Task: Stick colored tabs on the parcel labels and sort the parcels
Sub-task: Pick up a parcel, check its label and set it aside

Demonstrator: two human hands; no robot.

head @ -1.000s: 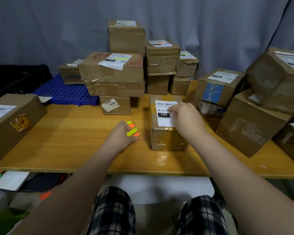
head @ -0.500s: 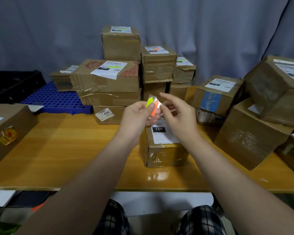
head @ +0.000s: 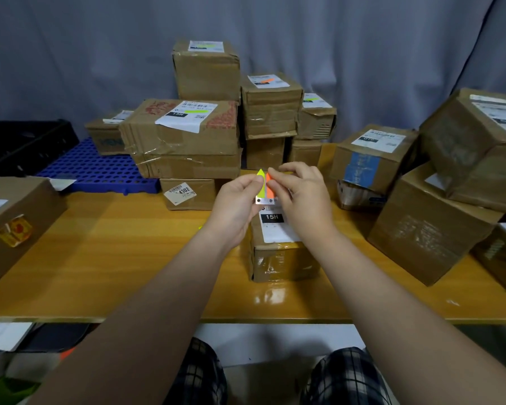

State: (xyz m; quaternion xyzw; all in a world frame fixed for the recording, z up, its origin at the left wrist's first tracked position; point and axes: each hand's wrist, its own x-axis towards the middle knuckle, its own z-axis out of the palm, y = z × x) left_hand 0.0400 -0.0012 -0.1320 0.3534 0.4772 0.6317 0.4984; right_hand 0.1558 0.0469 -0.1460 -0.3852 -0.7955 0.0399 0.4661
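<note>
Left hand (head: 237, 200) pinches the tab card (head: 264, 200), right hand (head: 303, 197) nips the orange tab (head: 270, 190) at its tip — peel slow, 15H parcel (head: 281, 252) sits below, by the desk (head: 100, 258) front edge

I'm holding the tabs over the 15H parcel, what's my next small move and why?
Probably peel one tab free with the right hand: its fingertips pinch at the tips of the tabs, the left hand holds them steady, and the 15H label below shows no tab yet.
</note>
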